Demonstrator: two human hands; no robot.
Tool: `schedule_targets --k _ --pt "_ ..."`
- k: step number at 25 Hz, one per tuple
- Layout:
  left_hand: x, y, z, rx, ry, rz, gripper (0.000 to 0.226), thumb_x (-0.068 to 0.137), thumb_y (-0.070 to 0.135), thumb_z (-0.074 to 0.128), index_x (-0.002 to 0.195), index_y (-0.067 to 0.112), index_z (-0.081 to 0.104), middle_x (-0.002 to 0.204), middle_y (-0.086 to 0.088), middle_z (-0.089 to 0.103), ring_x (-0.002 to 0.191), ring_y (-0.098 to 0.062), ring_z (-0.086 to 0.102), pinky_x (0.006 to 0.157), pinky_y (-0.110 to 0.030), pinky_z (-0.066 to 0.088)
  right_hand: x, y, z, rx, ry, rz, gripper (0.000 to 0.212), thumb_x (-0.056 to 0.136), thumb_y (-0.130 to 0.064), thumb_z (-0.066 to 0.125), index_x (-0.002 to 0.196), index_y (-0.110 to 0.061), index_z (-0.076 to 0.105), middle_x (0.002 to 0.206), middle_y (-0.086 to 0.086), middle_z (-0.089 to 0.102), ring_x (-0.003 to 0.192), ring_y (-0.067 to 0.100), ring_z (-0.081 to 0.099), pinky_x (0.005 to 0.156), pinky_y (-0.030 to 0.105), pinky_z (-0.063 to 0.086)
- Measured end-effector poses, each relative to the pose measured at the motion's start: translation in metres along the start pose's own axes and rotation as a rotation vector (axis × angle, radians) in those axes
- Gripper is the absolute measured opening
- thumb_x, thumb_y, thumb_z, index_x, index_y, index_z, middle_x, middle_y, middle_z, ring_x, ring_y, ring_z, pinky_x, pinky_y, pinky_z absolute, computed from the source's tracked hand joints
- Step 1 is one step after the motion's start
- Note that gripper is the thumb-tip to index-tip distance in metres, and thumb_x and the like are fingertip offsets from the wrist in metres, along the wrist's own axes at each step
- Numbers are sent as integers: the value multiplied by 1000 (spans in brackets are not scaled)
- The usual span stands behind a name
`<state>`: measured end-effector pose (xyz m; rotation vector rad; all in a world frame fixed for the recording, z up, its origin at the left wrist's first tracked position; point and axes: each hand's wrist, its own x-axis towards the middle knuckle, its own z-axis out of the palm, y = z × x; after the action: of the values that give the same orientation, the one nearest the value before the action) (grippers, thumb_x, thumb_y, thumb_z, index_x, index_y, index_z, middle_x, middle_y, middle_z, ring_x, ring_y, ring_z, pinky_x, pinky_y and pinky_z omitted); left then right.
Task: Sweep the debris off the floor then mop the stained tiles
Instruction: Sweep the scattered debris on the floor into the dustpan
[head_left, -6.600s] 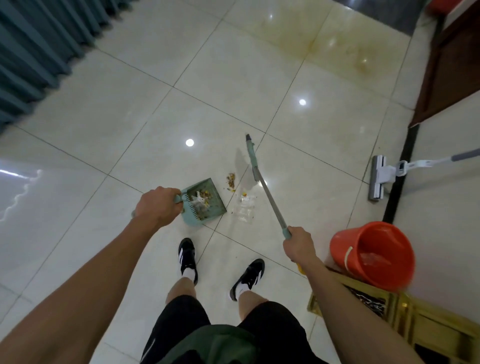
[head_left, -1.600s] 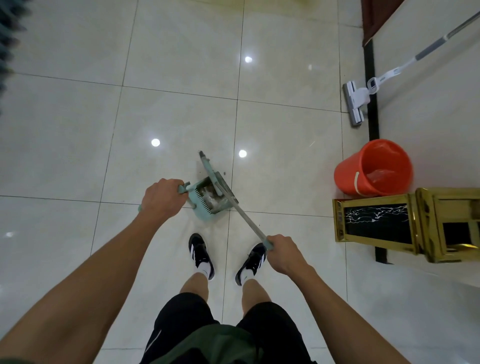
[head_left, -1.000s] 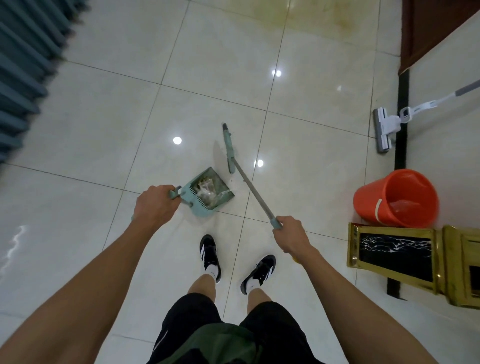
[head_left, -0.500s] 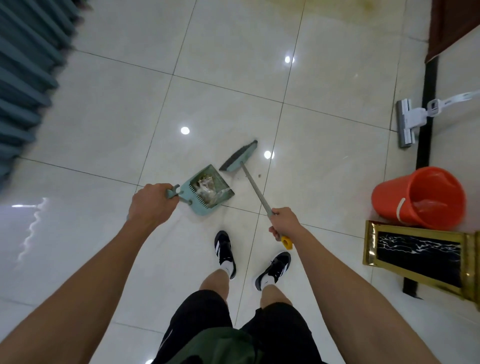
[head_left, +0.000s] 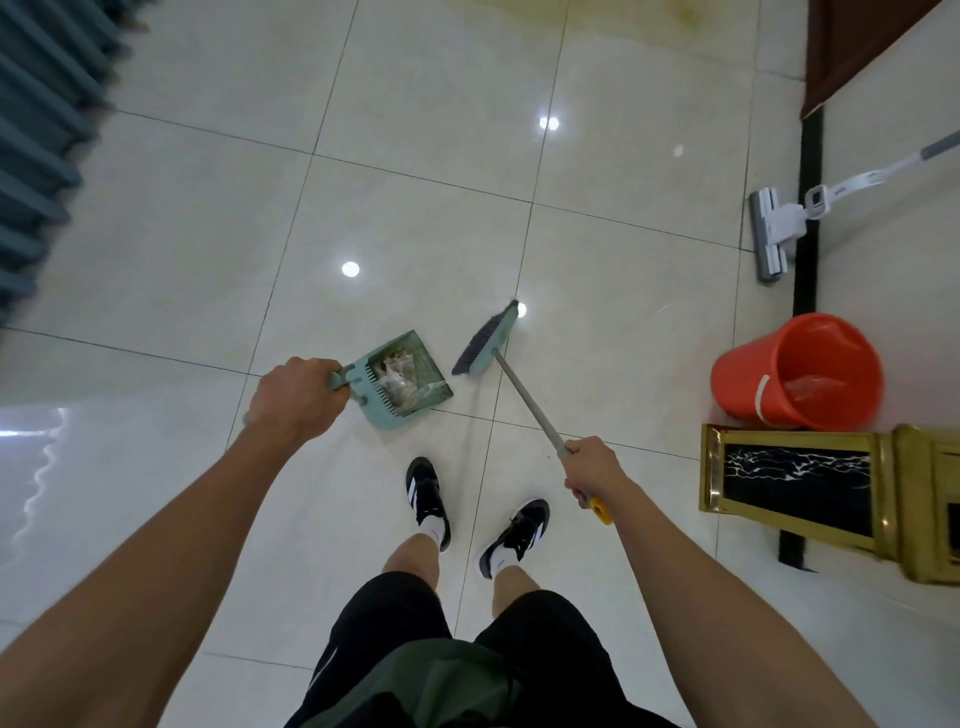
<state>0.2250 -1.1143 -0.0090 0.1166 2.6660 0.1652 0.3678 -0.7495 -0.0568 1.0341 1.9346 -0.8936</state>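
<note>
Since half a second ago the broom (head_left: 519, 387) has swung a little to the right, so its dark-bristled head now sits just beside the open mouth of the dustpan (head_left: 410, 382) instead of close against it, while the dustpan itself has hardly shifted on the pale tiled floor (head_left: 182, 249). Debris (head_left: 397, 376), a crumpled clear wrapper with brownish bits, lies inside the teal pan behind its comb teeth. The left hand (head_left: 296, 397) is curled tight around the dustpan's handle, knuckles up. The right hand (head_left: 592, 473) grips the broom's grey pole near its top, fingers wrapped round it, with the yellow end cap poking out below the fist. Both black shoes with white stripes (head_left: 428, 499) stand just behind the pan and the broom, above black shorts (head_left: 467, 649) at the bottom of the view. To the right, an orange bucket (head_left: 800, 371) stands on the floor, touching or nearly touching the gold-framed stand with a black marbled panel (head_left: 795, 478) just beneath it. Farther up the right side, a white flat mop (head_left: 774, 231) rests head-down on the tiles, its handle running off the right edge. A yellowish stain (head_left: 597, 31) spreads over the tiles at the top, well apart from the pan. Blue-grey curtain folds (head_left: 36, 130) fill the upper left corner.
</note>
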Motion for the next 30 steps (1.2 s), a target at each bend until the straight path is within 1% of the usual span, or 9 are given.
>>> schedule_targets --k 4,6,9,11,12,15,18,21,30 --pt "-2 21 6 12 -12 44 15 93 38 56 85 30 67 64 7 58 56 -16 57 54 -32 51 -4 15 -17 169 9 -50 37 99 -15 51 135 -18 59 75 15 65 47 20 49 42 25 43" --pt "0 32 6 10 -17 62 16 93 38 57 88 29 69 66 6 60 58 -17 58 59 -35 56 -6 21 -18 180 39 -86 42 99 -21 52 141 -18 53 83 14 67 50 19 52 40 24 44" --pt "7 43 5 28 -35 81 16 92 38 57 90 29 70 68 5 60 60 -18 59 62 -38 58 -10 24 -14 14 145 -137 36 97 -24 51 129 -10 57 99 10 65 70 25 64 55 36 57" --pt "14 46 2 30 -35 92 15 92 37 57 89 30 69 69 4 60 61 -18 58 62 -37 57 -9 23 -13 -112 181 -124 23 92 -16 50 109 -7 63 94 7 66 74 28 67 67 43 61" --pt "18 47 -1 33 -35 101 15 92 37 57 89 29 69 69 3 60 61 -19 58 62 -37 57 -7 22 -13 -127 184 -105 22 90 -11 49 105 -7 64 90 6 66 70 28 68 66 43 61" --pt "30 42 -10 48 -34 124 14 91 35 56 86 27 67 68 3 58 60 -18 56 58 -35 52 0 13 -15 -111 200 -67 30 87 -3 49 113 -12 62 92 5 62 67 29 68 57 37 60" --pt "39 32 -17 58 -18 134 14 92 35 56 84 27 65 66 4 55 57 -16 53 54 -31 45 11 6 -13 -185 242 -75 35 88 -5 53 122 -8 62 106 13 65 84 29 62 67 30 49" --pt "45 18 -23 72 -28 123 14 92 36 56 87 27 66 67 3 57 58 -18 55 58 -34 51 19 0 -3 -160 234 -46 30 89 -5 52 116 -4 63 108 15 66 81 28 58 66 29 45" --pt "55 2 -17 63 -18 85 15 90 32 55 84 26 67 63 4 54 55 -18 52 55 -30 40 19 -18 25 -281 89 -68 26 92 -6 49 116 -1 59 112 15 62 80 24 55 64 26 42"
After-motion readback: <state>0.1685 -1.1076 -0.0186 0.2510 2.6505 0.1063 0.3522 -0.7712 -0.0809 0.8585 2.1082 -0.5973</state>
